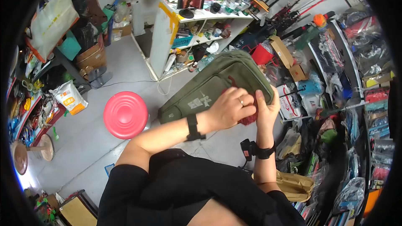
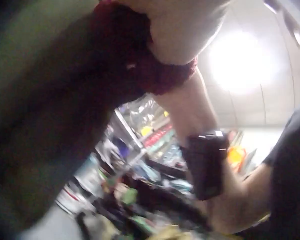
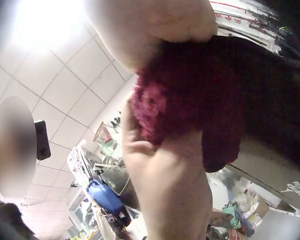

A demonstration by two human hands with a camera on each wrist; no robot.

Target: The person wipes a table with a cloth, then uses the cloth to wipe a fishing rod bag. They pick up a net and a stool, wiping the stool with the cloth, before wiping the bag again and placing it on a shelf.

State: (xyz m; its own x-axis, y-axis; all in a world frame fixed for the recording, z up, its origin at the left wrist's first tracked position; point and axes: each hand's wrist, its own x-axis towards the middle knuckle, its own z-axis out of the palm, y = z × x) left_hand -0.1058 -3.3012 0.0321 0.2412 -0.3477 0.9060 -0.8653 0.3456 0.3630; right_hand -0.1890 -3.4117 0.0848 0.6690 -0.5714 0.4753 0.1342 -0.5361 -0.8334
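A long olive-green bag (image 1: 213, 83) slants up in front of the body. At its right part the left hand (image 1: 232, 109), a ring on one finger, curls round a dark red cloth (image 1: 250, 119). Beside it the right hand (image 1: 268, 105) grips the bag's right edge, thumb on the near face. In the left wrist view the cloth (image 2: 165, 77) lies under the left hand (image 2: 185, 30), the right forearm beyond. The right wrist view shows the left hand's fingers (image 3: 140, 146) round the fuzzy cloth (image 3: 185, 105), below the right hand (image 3: 160, 25); the right fingertips are hidden.
A red round stool (image 1: 125, 115) stands on the floor at left. Behind the bag is a white counter (image 1: 161, 37) with a phone (image 1: 191, 3) and bottles. Packed shelves (image 1: 349, 65) line the right side; a white-orange sack (image 1: 70, 97) lies at left.
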